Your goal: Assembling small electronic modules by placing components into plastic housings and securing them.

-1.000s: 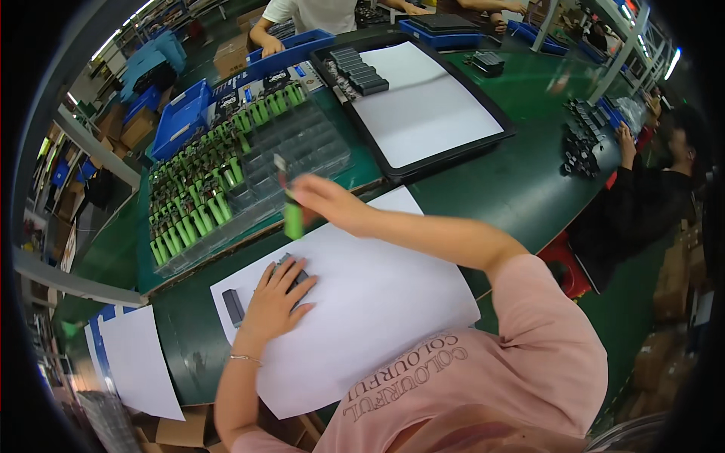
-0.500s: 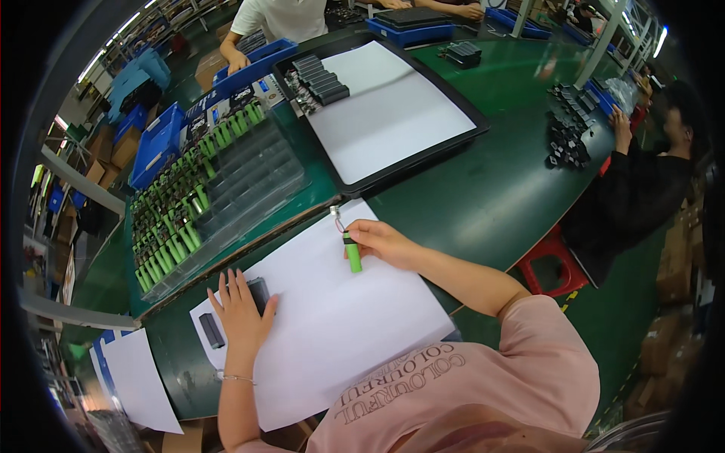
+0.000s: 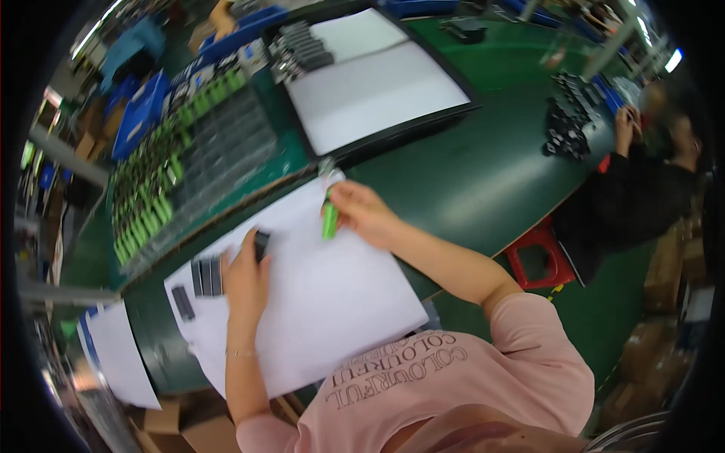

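My right hand [image 3: 365,214] pinches a green cylindrical battery cell [image 3: 330,220] with a dark top, above the white sheet [image 3: 340,279]. A small metallic part [image 3: 327,167] sits beyond the cell's upper end, blurred. My left hand [image 3: 245,281] has a small dark grey plastic casing [image 3: 262,243] between thumb and forefinger. Beside that hand, on the sheet, several similar grey casings [image 3: 205,277] lie side by side, partly covered by the fingers. One more dark grey casing piece [image 3: 183,302] rests apart, near the sheet's left edge.
A clear compartment tray [image 3: 226,140] with rows of green cells stands at the far left, near a blue bin [image 3: 141,113]. A black-rimmed tray [image 3: 445,113] lies ahead, bearing dark casings [image 3: 306,47]. Black parts [image 3: 566,128] are heaped at right, near a seated person [image 3: 634,189].
My left hand, spread flat over the grey casings before, now lifts one between thumb and forefinger, uncovering others. The right hand still holds the green cell. The whole view has shifted slightly.
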`<state>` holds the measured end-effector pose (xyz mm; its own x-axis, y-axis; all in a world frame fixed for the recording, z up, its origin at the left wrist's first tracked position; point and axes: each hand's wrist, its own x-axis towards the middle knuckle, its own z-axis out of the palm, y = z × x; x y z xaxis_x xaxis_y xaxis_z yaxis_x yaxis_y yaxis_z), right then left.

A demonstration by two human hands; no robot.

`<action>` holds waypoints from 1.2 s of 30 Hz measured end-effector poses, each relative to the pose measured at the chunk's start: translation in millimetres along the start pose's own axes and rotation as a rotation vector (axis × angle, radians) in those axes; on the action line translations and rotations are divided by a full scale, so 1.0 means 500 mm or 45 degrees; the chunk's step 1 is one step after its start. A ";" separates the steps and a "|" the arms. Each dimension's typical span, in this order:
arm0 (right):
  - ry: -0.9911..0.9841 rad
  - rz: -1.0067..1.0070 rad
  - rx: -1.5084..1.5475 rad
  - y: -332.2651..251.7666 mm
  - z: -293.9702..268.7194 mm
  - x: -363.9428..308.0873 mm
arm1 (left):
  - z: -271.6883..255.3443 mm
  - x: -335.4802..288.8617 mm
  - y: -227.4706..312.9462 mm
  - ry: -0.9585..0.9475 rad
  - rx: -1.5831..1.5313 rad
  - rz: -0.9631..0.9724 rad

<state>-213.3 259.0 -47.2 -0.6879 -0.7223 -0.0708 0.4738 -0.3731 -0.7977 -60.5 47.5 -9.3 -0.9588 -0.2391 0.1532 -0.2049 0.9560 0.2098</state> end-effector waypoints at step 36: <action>-0.026 -0.552 -0.854 -0.041 0.076 -0.030 | 0.036 0.039 0.134 -0.038 -1.272 0.071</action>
<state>-191.7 255.3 -7.0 -0.7219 -0.6061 0.3339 -0.2696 -0.1980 -0.9424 -96.4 109.7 -9.7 -0.9694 -0.1807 0.1660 0.0866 0.3810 0.9205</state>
